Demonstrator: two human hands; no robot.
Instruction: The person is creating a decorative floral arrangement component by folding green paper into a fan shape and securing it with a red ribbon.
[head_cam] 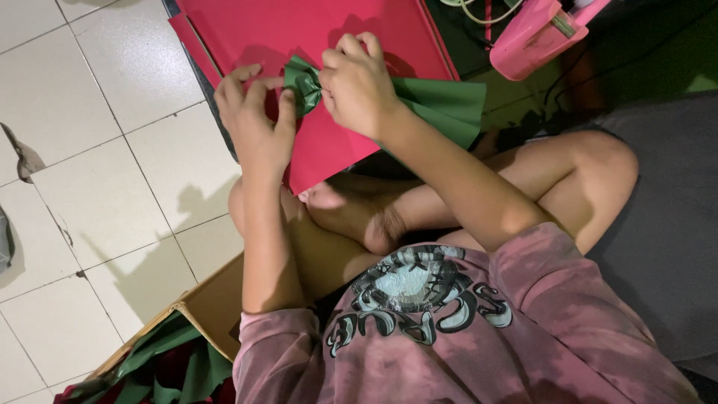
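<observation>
Head view, looking down at a person seated cross-legged on a tile floor (90, 150).

Green paper (437, 105): pleated/folded sheet, pinched at a narrow waist so it fans out both ways, a small fan on the left and a wider fan to the right. It lies over a red paper sheet (299, 37), roughly mid-top of view, above the person's knees.

Left hand (254, 120): fingers curled, thumb + fingertips closed on the small left fan of the green paper, right beside the waist. Grip = clenched on the green paper.

Right hand (359, 86): knuckles up, fingers bent down onto the waist of the green paper from the right side. Grip = grasping the green paper at the pinch; fingertips hidden under the hand, so exact contact pt. can't be seen. Both hands nearly touching each other at the waist.

Red paper sheet: large, tilted, lower corner pointing toward the person's bare foot (359, 217). Second red edge shows along its left side.

Surroundings: pink plastic object (535, 34) at top right, w/ pale cords near it; kind unclear. Cardboard box (217, 307) at lower left, against the left forearm, w/ green and dark red paper pieces (176, 366) inside. Grey cloth (673, 224) on the right. Person wears a pink printed shirt (479, 329).
</observation>
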